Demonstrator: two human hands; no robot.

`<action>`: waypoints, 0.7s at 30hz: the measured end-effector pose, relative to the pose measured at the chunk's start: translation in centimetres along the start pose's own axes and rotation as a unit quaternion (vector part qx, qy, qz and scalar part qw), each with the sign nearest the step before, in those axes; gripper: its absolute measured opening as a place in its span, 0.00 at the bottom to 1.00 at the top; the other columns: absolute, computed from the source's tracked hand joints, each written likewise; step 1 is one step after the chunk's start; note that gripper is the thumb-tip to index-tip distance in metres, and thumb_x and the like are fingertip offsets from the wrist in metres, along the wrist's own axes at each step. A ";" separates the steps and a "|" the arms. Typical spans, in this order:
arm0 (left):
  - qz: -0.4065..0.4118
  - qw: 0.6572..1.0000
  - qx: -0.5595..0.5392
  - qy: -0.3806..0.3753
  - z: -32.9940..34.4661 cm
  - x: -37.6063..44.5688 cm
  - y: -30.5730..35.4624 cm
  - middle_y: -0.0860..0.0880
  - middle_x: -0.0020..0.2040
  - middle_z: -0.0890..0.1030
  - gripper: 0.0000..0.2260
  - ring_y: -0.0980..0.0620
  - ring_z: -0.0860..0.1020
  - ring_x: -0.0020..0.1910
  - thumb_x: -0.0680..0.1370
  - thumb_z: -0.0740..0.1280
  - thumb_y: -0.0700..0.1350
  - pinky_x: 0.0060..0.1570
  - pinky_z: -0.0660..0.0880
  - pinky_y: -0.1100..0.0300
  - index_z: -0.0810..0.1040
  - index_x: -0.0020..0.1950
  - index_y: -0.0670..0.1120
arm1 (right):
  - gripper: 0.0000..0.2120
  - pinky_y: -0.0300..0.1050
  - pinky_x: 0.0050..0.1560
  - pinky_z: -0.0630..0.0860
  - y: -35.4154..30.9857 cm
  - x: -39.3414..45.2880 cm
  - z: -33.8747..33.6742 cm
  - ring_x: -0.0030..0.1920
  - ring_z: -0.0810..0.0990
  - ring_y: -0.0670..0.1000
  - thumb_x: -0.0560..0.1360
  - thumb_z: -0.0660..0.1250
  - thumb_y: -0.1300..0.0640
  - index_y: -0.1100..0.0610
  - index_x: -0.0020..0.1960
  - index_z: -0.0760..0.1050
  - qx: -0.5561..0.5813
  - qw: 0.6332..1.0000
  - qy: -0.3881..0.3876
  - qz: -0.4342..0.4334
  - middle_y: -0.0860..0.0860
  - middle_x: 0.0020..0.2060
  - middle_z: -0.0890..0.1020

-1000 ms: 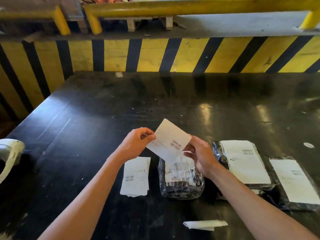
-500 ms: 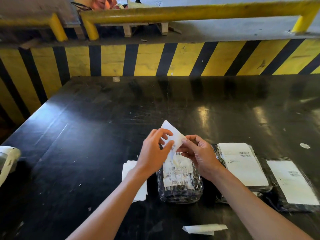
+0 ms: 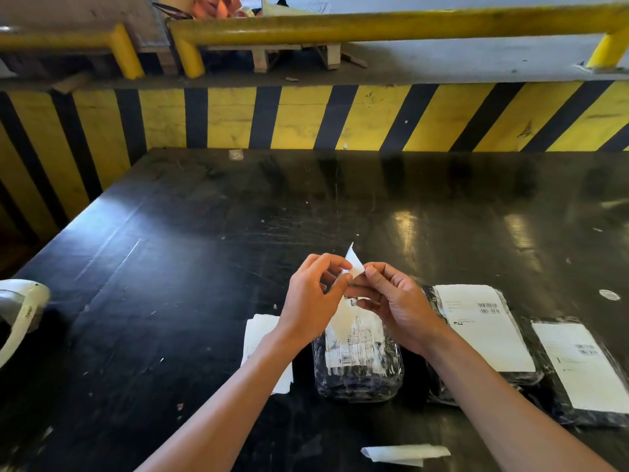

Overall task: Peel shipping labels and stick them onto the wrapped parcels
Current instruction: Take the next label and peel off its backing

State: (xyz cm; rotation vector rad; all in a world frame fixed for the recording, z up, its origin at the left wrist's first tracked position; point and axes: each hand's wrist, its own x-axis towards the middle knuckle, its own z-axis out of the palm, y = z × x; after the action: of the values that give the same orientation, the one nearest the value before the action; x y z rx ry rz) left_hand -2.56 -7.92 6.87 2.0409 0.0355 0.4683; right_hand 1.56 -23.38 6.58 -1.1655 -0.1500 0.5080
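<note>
Fingers [image 3: 342, 272] of both hands pinch one shipping label [image 3: 353, 264] corner above the clear-wrapped parcel [image 3: 359, 373]; best to split backing slowly, keeping adhesive off skin.

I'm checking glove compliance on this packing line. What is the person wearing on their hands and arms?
Nothing shows on either one. The left hand and right hand are bare, without gloves, rings or a watch, and both forearms are uncovered right down to the bottom edge of the picture, with no sleeve in view.

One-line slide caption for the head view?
Both hands pinch a label above a wrapped parcel.
</note>
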 end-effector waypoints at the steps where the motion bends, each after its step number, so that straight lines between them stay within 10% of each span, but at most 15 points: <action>1: 0.000 1.000 -0.001 0.000 0.0 0.0 0.0 0.51 0.50 0.79 0.04 0.56 0.79 0.42 0.77 0.71 0.43 0.41 0.79 0.66 0.80 0.50 0.51 | 0.07 0.47 0.47 0.74 0.0 0.0 0.0 0.47 0.86 0.54 0.78 0.64 0.54 0.57 0.50 0.78 -0.002 1.000 -0.001 -0.001 0.57 0.47 0.87; 21: 0.011 1.000 -0.009 -0.008 0.2 -0.4 0.4 0.52 0.50 0.80 0.03 0.55 0.79 0.42 0.77 0.71 0.44 0.39 0.79 0.66 0.82 0.51 0.47 | 0.07 0.47 0.48 0.74 -0.3 -0.6 -0.3 0.49 0.84 0.55 0.79 0.66 0.55 0.58 0.52 0.78 -0.043 0.999 -0.003 -0.006 0.57 0.47 0.85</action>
State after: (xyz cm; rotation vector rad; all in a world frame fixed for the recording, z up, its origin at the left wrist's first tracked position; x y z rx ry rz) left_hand -2.90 -8.42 7.04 2.0286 -0.0006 0.4641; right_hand 1.22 -23.95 6.80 -1.2458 -0.1859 0.4986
